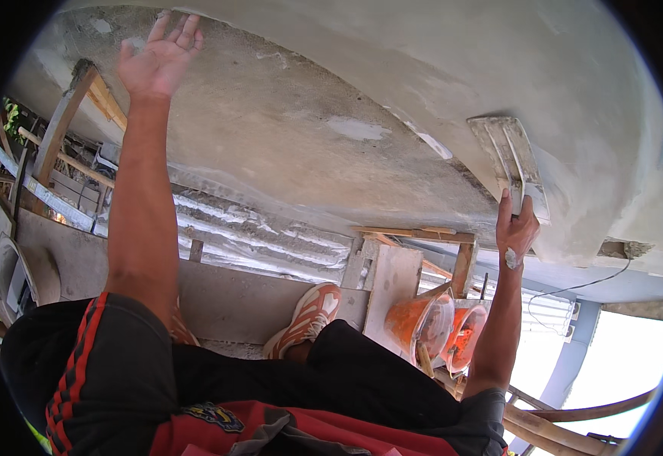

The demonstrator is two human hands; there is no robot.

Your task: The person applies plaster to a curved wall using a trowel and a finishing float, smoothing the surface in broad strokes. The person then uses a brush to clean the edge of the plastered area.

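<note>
Overhead, my right hand (518, 228) grips the handle of a plastering trowel (488, 144), a flat rectangular plate with two ribs along it. The trowel lies against the smooth grey plastered ceiling (422, 53), just right of where a darker, rougher surface (255, 129) meets it. A patch of pale plaster sticks to my right wrist. My left hand (160, 64) is raised at the upper left with its fingers spread and nothing in it. Its fingertips reach the edge between the rough and smooth surfaces; whether they touch it I cannot tell.
I stand on a board platform (229, 300). Two orange buckets (403, 323) sit right of my feet, beside an upright board (392, 285). Wooden posts (65, 121) rise at the left. A thin wire (582, 289) hangs from a ceiling hole (616, 249) at the right.
</note>
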